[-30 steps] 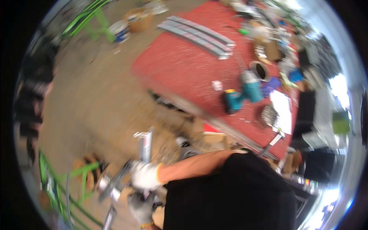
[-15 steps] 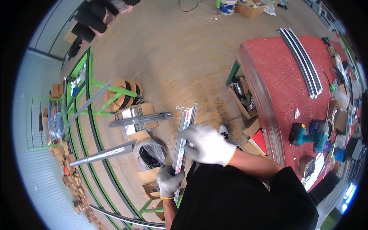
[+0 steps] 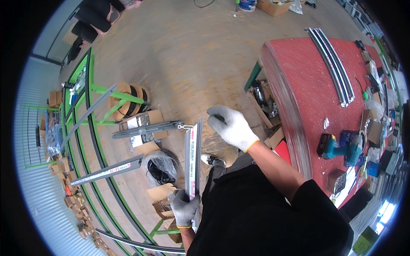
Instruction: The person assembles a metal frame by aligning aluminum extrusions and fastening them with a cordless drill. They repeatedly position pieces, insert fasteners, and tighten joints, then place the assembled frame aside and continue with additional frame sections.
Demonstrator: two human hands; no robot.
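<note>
My left hand (image 3: 183,209), in a grey-and-white work glove with a yellow cuff, is closed around the lower part of a long silver metal profile (image 3: 193,162). Printed white film runs along the profile's face, and a small metal hook (image 3: 184,126) sticks out at its far end. Off to the right of that end, apart from it, is my gloved right hand (image 3: 232,129). Its fingers are loosely bent and apart, with nothing visible in them. Below my left hand, my body partly hides the profile's near end.
On the left stands a green frame rack (image 3: 96,141) with a filmed profile (image 3: 111,171) across it. Grey strips (image 3: 147,129) lie over a cardboard box, near a bag of black cable (image 3: 161,168). A red table (image 3: 294,77) at right bears curved profiles (image 3: 331,64) and a cordless drill (image 3: 339,149).
My right hand has moved off the profile, up and to the right. The profile now stands more upright in the view, with my left hand still gripping it. The whole view has shifted slightly.
</note>
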